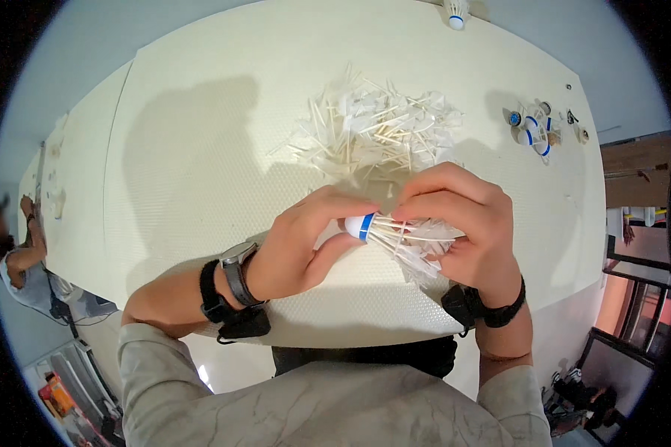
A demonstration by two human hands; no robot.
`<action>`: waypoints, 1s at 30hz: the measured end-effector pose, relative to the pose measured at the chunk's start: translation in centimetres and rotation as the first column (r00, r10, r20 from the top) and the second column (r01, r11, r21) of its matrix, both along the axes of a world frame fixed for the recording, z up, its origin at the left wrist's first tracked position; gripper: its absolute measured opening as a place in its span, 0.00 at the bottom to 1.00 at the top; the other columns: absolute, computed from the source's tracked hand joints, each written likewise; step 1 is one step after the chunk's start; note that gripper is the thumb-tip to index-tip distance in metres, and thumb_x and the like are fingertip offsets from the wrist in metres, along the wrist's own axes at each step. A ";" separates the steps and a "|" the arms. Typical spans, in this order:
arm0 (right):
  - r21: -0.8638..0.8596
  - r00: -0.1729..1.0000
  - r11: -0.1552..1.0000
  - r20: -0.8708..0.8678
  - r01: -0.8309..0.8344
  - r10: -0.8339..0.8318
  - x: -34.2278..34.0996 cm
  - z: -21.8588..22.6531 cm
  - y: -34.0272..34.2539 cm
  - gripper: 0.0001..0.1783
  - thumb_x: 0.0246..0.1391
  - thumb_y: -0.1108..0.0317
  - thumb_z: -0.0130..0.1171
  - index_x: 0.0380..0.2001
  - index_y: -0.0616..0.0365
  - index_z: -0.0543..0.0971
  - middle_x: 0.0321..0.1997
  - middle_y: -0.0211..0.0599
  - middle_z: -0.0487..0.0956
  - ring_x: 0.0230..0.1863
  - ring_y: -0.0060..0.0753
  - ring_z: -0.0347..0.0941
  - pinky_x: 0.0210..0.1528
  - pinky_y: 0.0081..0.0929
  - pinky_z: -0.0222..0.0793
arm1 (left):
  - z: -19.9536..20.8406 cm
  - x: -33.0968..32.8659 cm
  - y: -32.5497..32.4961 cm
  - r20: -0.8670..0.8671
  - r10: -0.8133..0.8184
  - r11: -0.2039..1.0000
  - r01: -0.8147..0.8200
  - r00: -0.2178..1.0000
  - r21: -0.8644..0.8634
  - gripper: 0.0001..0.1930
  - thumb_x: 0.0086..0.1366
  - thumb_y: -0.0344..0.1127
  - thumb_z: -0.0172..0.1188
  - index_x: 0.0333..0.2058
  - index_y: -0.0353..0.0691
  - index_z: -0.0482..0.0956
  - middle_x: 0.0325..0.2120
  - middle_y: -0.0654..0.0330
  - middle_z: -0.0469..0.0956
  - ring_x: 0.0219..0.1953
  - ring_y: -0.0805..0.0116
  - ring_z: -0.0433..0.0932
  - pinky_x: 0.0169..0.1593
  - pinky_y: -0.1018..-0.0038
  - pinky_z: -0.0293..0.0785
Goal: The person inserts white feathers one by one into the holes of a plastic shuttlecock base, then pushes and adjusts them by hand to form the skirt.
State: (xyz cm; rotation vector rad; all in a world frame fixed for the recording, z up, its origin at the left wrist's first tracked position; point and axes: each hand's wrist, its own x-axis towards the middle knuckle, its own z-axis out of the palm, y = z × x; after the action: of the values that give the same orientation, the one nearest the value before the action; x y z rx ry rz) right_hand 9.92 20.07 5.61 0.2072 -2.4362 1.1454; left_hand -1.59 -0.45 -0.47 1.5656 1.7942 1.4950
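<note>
A shuttlecock (385, 229) lies sideways between my hands, its white rounded base and blue band to the left and its feathers fanning right. My left hand (294, 242) is closed round the base, pinching it between thumb and fingers. The right hand (473, 223) has its fingers bent over the feather shafts, gripping at the feathered end; its thumb is partly hidden. Just beyond them, a pile of loose white feathers (384, 127) is heaped on the table, many with bare shafts showing.
The pale textured table (201, 186) curves round me. At its far edge sits another shuttlecock (456, 21). Small blue-banded pieces and round parts (537, 132) are clustered at the right. A person (24, 253) is at the far left, and shelving (637, 290) stands at the right.
</note>
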 end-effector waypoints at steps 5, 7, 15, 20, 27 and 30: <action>0.028 0.998 0.998 -0.002 -0.058 0.058 0.1 -0.2 -0.1 0.17 0.31 0.78 0.70 0.31 0.57 0.81 0.34 0.35 0.79 0.32 0.37 0.78 0.30 0.27 0.74 | 0.0 -0.3 0.0 -0.047 -0.020 0.999 0.022 0.999 0.044 0.18 0.64 0.26 0.62 0.52 0.36 0.72 0.44 0.50 0.80 0.41 0.55 0.80 0.47 0.67 0.74; 0.015 0.998 0.998 -0.004 -0.058 0.059 0.2 -0.4 -0.2 0.17 0.31 0.78 0.71 0.31 0.57 0.81 0.34 0.35 0.79 0.32 0.37 0.79 0.31 0.27 0.74 | 0.1 -0.2 0.1 -0.073 -0.018 0.998 0.023 0.997 0.066 0.18 0.64 0.26 0.62 0.52 0.36 0.72 0.44 0.50 0.80 0.41 0.56 0.80 0.46 0.67 0.74; -0.053 0.998 0.997 -0.019 -0.056 0.055 -0.2 -0.6 -0.8 0.13 0.34 0.76 0.71 0.29 0.60 0.84 0.32 0.35 0.81 0.29 0.30 0.78 0.30 0.22 0.71 | 0.5 0.0 0.0 -0.049 -0.026 0.998 0.028 0.998 0.049 0.16 0.63 0.27 0.62 0.49 0.36 0.75 0.44 0.53 0.81 0.39 0.56 0.79 0.44 0.67 0.75; 0.010 0.998 0.998 0.005 -0.066 0.066 0.1 -0.2 -0.3 0.16 0.34 0.75 0.71 0.32 0.56 0.81 0.34 0.34 0.80 0.32 0.36 0.79 0.31 0.27 0.74 | 0.5 -0.1 0.2 -0.085 -0.018 0.998 0.023 0.996 0.060 0.17 0.63 0.26 0.62 0.51 0.36 0.75 0.45 0.52 0.81 0.40 0.56 0.79 0.45 0.67 0.75; 0.121 0.996 0.991 -0.057 -0.056 0.063 0.1 0.3 -0.2 0.16 0.32 0.73 0.70 0.31 0.53 0.82 0.35 0.31 0.79 0.31 0.35 0.78 0.30 0.27 0.73 | 0.4 0.2 0.0 -0.046 0.009 0.996 -0.005 0.999 0.088 0.19 0.61 0.24 0.61 0.52 0.39 0.75 0.46 0.51 0.80 0.44 0.51 0.78 0.49 0.63 0.74; 0.154 0.996 0.986 -0.057 -0.061 0.070 0.3 0.3 0.0 0.16 0.30 0.74 0.68 0.31 0.54 0.82 0.36 0.31 0.79 0.32 0.37 0.78 0.30 0.28 0.74 | 0.4 0.1 0.1 -0.030 -0.009 0.993 0.013 1.000 0.118 0.19 0.61 0.24 0.61 0.52 0.39 0.75 0.45 0.51 0.80 0.44 0.51 0.78 0.49 0.63 0.74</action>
State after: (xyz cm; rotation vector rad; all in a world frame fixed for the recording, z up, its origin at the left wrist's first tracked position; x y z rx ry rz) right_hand 10.22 20.11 5.96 0.3674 -2.4786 0.9646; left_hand -1.52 -0.33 -0.03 1.6583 1.7387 1.6076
